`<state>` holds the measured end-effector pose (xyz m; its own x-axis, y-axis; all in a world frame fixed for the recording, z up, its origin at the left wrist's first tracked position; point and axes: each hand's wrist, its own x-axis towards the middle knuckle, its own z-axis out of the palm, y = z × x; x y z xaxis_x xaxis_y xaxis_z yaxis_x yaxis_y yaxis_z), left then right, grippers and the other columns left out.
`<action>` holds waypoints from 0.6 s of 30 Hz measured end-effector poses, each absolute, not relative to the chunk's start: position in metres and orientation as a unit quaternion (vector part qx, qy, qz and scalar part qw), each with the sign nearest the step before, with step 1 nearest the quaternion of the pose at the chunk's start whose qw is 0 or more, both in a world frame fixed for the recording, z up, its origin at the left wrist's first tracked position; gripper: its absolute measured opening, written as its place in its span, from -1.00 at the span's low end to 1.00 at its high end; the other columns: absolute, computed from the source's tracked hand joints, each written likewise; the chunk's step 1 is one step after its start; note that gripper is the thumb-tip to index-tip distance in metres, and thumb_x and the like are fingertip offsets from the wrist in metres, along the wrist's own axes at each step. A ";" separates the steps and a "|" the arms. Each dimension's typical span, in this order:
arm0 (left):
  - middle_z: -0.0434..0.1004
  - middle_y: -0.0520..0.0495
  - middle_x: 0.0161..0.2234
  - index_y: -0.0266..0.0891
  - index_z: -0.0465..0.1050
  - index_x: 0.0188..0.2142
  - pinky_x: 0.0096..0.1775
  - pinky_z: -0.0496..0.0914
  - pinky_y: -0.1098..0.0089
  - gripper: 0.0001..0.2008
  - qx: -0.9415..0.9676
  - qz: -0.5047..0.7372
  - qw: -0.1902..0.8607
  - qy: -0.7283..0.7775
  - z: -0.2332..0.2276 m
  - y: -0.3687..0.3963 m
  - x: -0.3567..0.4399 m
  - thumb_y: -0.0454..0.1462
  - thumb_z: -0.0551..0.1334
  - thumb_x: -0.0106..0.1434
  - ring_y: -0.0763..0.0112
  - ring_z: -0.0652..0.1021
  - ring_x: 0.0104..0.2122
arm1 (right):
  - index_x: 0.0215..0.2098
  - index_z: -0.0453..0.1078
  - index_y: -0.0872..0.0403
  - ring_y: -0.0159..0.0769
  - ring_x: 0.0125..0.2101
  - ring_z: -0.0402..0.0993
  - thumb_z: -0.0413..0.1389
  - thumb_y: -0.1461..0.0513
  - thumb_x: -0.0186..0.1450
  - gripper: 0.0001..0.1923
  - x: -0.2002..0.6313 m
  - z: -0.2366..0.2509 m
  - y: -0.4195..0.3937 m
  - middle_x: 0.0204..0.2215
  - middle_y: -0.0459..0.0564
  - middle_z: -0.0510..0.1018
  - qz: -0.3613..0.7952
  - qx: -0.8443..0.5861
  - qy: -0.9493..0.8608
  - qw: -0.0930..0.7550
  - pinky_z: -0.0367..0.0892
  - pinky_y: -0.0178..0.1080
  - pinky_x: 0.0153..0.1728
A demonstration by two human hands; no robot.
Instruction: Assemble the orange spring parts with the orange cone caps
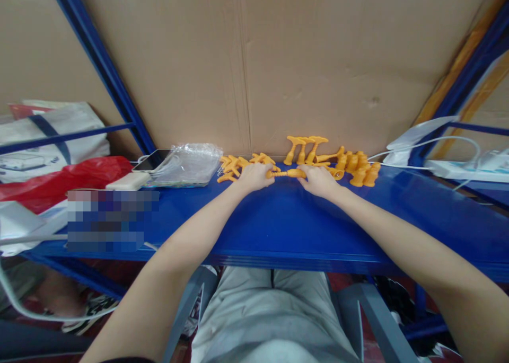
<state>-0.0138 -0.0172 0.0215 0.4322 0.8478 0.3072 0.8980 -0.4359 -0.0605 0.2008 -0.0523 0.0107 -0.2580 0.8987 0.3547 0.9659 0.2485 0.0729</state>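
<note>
Orange plastic parts [338, 159] are seen on a glossy blue shelf [278, 220]. Plain brown cardboard [278, 61] is set behind. A red bag [59, 180] and white cables [429, 143] are spotted alongside.

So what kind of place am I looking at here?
Probably a small workshop or factory assembly bench. Both hands, left and right, hold an orange part on a blue metal shelf backed by cardboard, with piles of like orange parts beside them.
</note>
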 end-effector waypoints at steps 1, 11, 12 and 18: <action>0.66 -0.21 -0.04 -0.15 0.53 0.17 0.01 0.50 0.09 -0.59 -0.838 -0.115 0.109 -0.522 0.022 -0.018 -0.014 -0.20 0.20 0.35 -0.03 0.65 0.00 | 0.15 0.46 0.14 0.04 0.05 0.61 0.00 0.25 0.44 -0.62 0.200 0.011 -0.053 0.07 0.22 0.64 -0.140 -0.597 -0.781 0.118 0.45 -0.02 0.07; 0.68 -0.16 -0.07 -0.11 0.53 0.18 0.05 0.50 0.08 -0.57 -0.835 -0.124 0.079 -0.530 0.025 -0.023 -0.013 -0.22 0.22 0.33 -0.01 0.64 0.04 | 0.18 0.44 0.19 0.04 0.09 0.58 -0.01 0.25 0.45 -0.60 0.197 0.017 -0.058 0.09 0.24 0.62 -0.151 -0.599 -0.781 0.093 0.42 -0.01 0.12; 0.68 -0.16 -0.07 -0.12 0.54 0.17 0.05 0.50 0.08 -0.57 -0.835 -0.125 0.077 -0.530 0.026 -0.023 -0.013 -0.22 0.22 0.33 -0.01 0.63 0.04 | 0.18 0.45 0.19 0.04 0.09 0.58 -0.01 0.25 0.44 -0.60 0.197 0.016 -0.058 0.09 0.24 0.62 -0.151 -0.599 -0.781 0.093 0.42 -0.01 0.12; 0.67 -0.16 -0.07 -0.14 0.55 0.14 0.01 0.50 0.12 -0.60 -0.836 -0.140 0.067 -0.526 0.025 -0.020 -0.014 -0.22 0.23 0.32 0.01 0.65 -0.01 | 0.21 0.45 0.15 0.03 -0.01 0.61 0.01 0.23 0.43 -0.56 0.201 0.013 -0.054 0.05 0.25 0.62 -0.144 -0.591 -0.785 0.121 0.46 -0.04 0.05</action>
<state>-0.0136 -0.0200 0.0245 0.4075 0.8610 0.3044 0.8985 -0.4375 0.0348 0.2010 -0.0543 0.0129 -0.2732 0.8923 0.3593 0.9618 0.2611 0.0827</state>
